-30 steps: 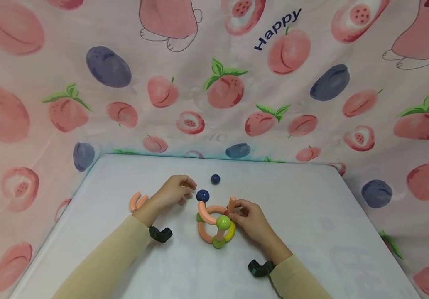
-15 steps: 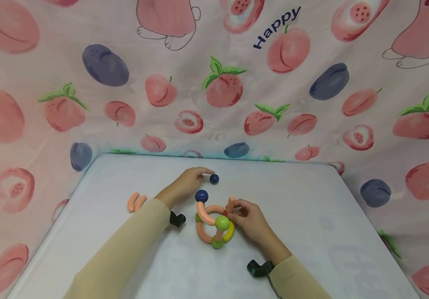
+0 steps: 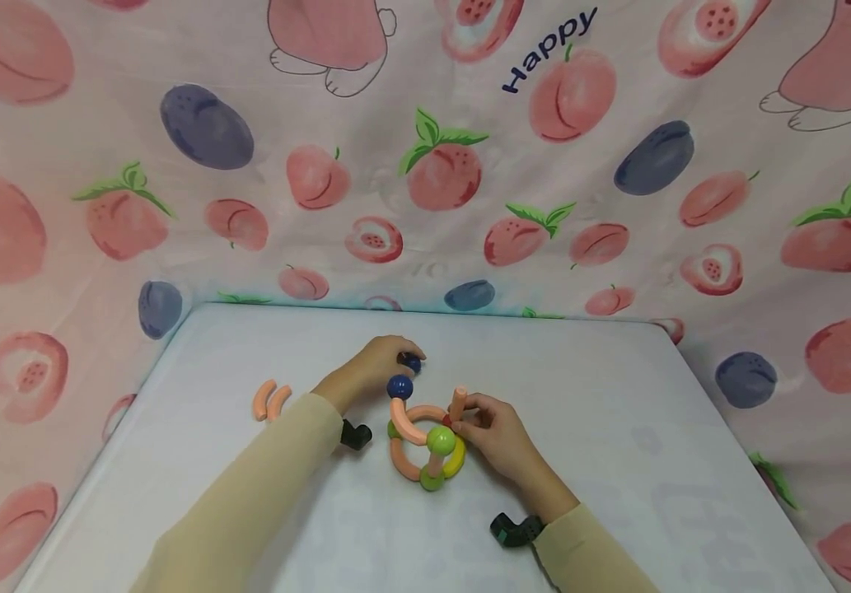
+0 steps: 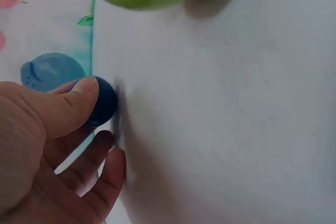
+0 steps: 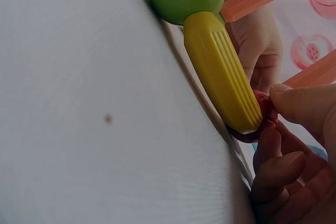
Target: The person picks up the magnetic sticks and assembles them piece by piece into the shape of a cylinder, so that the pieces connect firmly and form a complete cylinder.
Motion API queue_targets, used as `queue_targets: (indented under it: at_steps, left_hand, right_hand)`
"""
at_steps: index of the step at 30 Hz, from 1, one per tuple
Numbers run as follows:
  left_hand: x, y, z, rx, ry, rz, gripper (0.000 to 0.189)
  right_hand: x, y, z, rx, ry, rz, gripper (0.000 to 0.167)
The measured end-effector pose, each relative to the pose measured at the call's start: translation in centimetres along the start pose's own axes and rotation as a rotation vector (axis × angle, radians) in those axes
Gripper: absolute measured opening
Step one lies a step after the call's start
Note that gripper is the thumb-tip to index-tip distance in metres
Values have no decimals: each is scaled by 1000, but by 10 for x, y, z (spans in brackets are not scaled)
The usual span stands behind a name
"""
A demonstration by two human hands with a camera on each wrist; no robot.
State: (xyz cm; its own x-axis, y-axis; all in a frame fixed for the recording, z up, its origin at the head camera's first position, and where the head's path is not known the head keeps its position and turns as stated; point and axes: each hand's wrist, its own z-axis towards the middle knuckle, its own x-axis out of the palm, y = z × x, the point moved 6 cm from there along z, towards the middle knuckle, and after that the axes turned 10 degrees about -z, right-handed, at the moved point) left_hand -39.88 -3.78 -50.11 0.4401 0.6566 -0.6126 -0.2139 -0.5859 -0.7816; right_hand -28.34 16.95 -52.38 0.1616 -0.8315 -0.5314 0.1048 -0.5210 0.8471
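Note:
My left hand [image 3: 381, 362] pinches a loose dark blue ball [image 4: 106, 103] between thumb and fingers, close to the tabletop beyond the built toy. My right hand [image 3: 497, 432] holds that toy at its red ball [image 5: 269, 111], thumb and fingertips on either side. The toy is a ring of curved salmon sticks and a yellow curved stick [image 5: 218, 72], joined by balls. A short salmon post [image 3: 458, 403] stands up from it beside my right fingers. From the upper green ball [image 3: 441, 441], an arched salmon stick [image 3: 406, 424] leads to another blue ball [image 3: 399, 387].
Two loose curved salmon sticks, a left one [image 3: 264, 400] and a right one [image 3: 278, 402], lie left of the toy near my left sleeve. The white table [image 3: 603, 395] ends at a fruit-print cloth [image 3: 425, 272] hanging behind and along both sides.
My left hand has reached rightward and away, past the toy, and now grips the loose blue ball, drawing it slightly nearer. My right hand has stayed at the red ball.

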Motion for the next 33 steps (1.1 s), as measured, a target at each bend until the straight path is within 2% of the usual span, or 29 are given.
queue_targets:
  at_steps: [4,6,9,13,16,20,25,33]
  left_hand:
    - [-9,-1,-10,-46,-33,-69,32]
    - [-16,-6,-15,-51,-45,-102,30]
    - [-28,-19,-22,-6,-49,-150,29]
    - [-41,-41,-33,68,-13,-207,32]
    - [-47,-59,-42,105,23,-216,33]
    - [-47,-82,-51,148,82,-205,33]
    - [-38,-107,-61,190,153,-201,31]
    - [-23,-130,-70,230,216,-151,30]
  right_hand:
    - [0,0,0,-4,-3,-10,19]
    - [0,-1,1,-1,-10,-23,18]
    - [-1,-2,1,6,-19,-39,19]
    - [-1,-3,1,18,-26,-49,21]
    - [-2,-2,2,20,-23,-51,21]
    - [-2,-1,3,20,-16,-53,21]
    - [0,1,6,7,-10,-60,20]
    - [4,2,7,-11,31,-50,22]
